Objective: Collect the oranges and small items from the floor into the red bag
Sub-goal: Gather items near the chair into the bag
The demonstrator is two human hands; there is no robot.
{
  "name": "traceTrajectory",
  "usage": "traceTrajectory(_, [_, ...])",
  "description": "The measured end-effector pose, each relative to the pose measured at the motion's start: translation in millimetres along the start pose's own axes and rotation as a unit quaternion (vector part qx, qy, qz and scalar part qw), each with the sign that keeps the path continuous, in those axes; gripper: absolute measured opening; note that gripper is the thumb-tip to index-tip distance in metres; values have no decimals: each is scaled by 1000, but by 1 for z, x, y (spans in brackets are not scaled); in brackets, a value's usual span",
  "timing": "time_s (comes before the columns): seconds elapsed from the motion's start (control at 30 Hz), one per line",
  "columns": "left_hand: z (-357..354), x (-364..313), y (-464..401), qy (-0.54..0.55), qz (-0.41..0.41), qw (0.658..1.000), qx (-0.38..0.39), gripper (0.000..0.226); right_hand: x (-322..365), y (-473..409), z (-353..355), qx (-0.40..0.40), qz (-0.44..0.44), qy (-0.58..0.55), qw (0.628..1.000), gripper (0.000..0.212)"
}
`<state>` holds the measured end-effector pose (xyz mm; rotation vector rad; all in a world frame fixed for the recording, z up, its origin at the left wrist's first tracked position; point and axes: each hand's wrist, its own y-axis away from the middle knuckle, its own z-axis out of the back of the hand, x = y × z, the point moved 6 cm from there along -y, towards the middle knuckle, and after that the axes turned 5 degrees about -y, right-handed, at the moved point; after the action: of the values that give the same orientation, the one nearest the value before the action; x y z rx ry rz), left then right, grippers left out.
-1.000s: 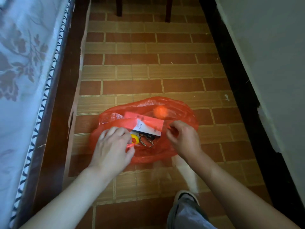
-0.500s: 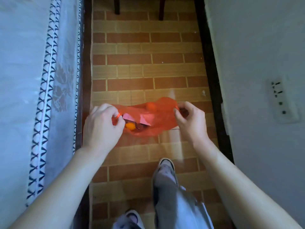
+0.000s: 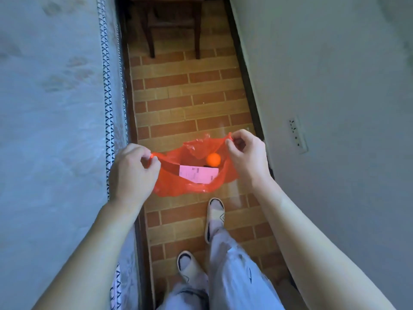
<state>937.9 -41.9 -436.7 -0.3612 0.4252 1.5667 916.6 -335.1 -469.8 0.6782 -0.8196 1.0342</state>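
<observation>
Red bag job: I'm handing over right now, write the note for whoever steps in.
Left hand: pinches the left edge of the red bag.
Right hand: pinches the bag's right edge; its fingers are curled round the plastic.
The bag hangs open between the two hands, off the brick-pattern floor.
Inside: one orange, a pink paper slip and something dark under it that cannot be made out.
Done: nothing loose shows on the visible floor.
Left: check the floor out of view, such as under the wooden chair, then close the bag.
</observation>
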Motion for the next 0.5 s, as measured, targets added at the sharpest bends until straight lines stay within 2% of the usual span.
traceTrajectory(0.27, [117,-67,37,-16,-30,996,-77,11,104,40,92,-28,15,21,999,5])
traceTrajectory(0.5, [182,-114,49,1,-67,991,-115,13,169,60,146,-52,33,10,998,6])
